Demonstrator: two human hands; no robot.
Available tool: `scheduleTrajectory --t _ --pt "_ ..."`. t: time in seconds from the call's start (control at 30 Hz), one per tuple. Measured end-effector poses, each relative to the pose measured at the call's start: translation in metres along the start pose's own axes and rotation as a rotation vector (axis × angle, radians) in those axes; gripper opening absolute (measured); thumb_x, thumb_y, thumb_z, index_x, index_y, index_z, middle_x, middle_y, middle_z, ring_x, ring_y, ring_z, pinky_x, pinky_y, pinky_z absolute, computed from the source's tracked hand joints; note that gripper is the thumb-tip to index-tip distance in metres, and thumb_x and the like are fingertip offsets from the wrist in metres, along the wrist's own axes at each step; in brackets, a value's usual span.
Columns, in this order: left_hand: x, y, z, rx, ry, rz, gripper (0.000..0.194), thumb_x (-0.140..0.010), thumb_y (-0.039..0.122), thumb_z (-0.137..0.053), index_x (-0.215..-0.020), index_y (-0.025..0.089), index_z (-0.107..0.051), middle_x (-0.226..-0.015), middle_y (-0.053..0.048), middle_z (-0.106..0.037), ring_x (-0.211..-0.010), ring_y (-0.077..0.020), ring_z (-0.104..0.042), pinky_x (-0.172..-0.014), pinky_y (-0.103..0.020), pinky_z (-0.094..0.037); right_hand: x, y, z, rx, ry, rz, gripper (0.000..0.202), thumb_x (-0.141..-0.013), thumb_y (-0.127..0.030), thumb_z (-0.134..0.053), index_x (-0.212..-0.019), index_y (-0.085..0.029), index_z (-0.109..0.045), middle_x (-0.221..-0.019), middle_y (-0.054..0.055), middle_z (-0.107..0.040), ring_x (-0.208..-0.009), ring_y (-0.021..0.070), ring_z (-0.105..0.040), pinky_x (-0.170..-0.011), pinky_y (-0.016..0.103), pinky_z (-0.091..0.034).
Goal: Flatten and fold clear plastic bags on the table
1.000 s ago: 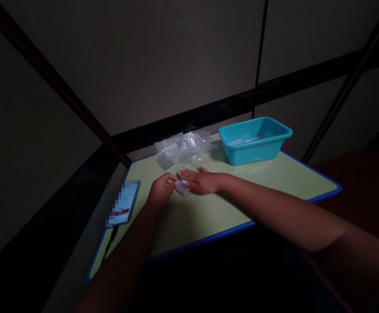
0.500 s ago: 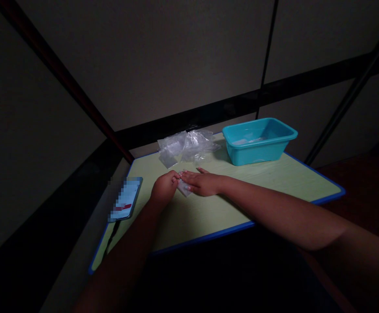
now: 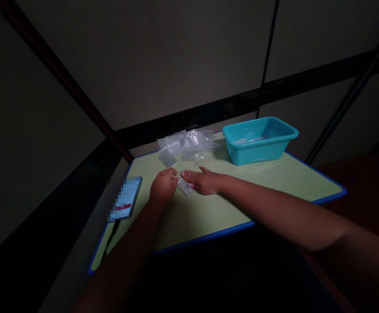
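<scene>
A small folded clear plastic bag (image 3: 186, 188) lies on the table between my hands. My right hand (image 3: 205, 182) rests over its right part, fingers stretched out and lying flat, thumb apart. At the bag's left edge, my left hand (image 3: 163, 186) is closed, its thumb and fingers pinched together. Whatever is in that pinch is too small and dim to make out. Just beyond both hands, several crumpled clear plastic bags (image 3: 192, 145) lie in a loose pile.
A turquoise plastic basin (image 3: 257, 152) with some pale items inside stands at the back right. On the left lies a phone (image 3: 126, 200) with a dark cable (image 3: 110, 241). The pale green table (image 3: 202, 219) has a blue edge, and a panelled wall (image 3: 183, 56) rises behind it.
My left hand has shifted slightly left, away from my right fingertips, so a little more of the small bag shows. My right hand stays almost where it was.
</scene>
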State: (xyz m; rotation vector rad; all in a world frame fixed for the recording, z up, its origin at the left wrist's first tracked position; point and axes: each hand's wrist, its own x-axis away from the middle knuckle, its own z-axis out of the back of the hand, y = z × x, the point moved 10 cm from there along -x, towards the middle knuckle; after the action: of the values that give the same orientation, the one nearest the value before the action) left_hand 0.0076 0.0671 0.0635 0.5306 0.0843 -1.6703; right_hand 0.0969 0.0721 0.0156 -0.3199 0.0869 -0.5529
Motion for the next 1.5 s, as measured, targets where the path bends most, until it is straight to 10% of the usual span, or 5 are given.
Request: scheduleTrajectory --t 0.2,0.33,0.8,1.17,1.5 --pt "0.009 0.020 0.009 -0.058 0.008 -0.058 0.023 -0.085 0.027 -0.044 -0.082 0.017 -0.064 -0.089 -0.009 -0.066 -0.086 -0.0237 -0.060 -0.079 -0.034 -0.045 -0.001 0.000 -0.001 0.029 0.017 -0.023 0.055 -0.092 -0.026 -0.034 -0.145 -0.015 -0.023 -0.150 0.012 -0.020 -0.138 0.0235 -0.018 -0.108 0.057 -0.015" --pt "0.020 0.034 -0.013 -0.047 -0.096 -0.122 0.034 -0.087 0.023 -0.039 -0.111 0.012 -0.060 -0.119 -0.015 -0.062 -0.114 -0.0265 -0.054 -0.098 -0.041 -0.038 -0.001 -0.001 0.000 0.028 0.037 -0.018 0.055 -0.093 -0.029 -0.034 -0.144 -0.013 -0.025 -0.149 0.015 -0.022 -0.138 0.0238 -0.018 -0.108 0.057 -0.016" --pt "0.028 0.022 -0.051 -0.257 -0.422 -0.059 0.049 -0.093 0.026 -0.025 -0.136 0.006 -0.039 -0.146 -0.014 -0.034 -0.136 -0.0211 -0.029 -0.107 -0.042 -0.030 -0.003 0.028 0.025 -0.131 0.115 -0.149 0.046 -0.091 -0.020 -0.035 -0.137 -0.020 -0.041 -0.147 0.008 -0.030 -0.139 0.0250 -0.014 -0.107 0.059 -0.013" --pt "0.028 0.017 -0.059 -0.318 -0.439 -0.069 0.058 -0.093 0.035 -0.027 -0.139 0.000 -0.031 -0.148 -0.018 -0.028 -0.138 -0.0233 -0.023 -0.108 -0.037 -0.029 0.003 0.028 0.004 0.006 -0.081 -0.195 0.060 -0.091 -0.027 -0.038 -0.147 -0.023 -0.016 -0.153 0.008 -0.010 -0.140 0.0259 -0.006 -0.106 0.062 -0.006" --pt "0.028 0.015 -0.060 -0.327 -0.407 -0.088 0.063 -0.092 0.045 -0.024 -0.138 0.003 -0.031 -0.148 -0.019 -0.028 -0.138 -0.0243 -0.023 -0.107 -0.037 -0.029 0.002 0.027 0.015 -0.028 0.012 -0.198 0.057 -0.091 -0.022 -0.034 -0.146 -0.026 -0.021 -0.152 0.007 -0.014 -0.140 0.0259 -0.006 -0.104 0.064 -0.004"
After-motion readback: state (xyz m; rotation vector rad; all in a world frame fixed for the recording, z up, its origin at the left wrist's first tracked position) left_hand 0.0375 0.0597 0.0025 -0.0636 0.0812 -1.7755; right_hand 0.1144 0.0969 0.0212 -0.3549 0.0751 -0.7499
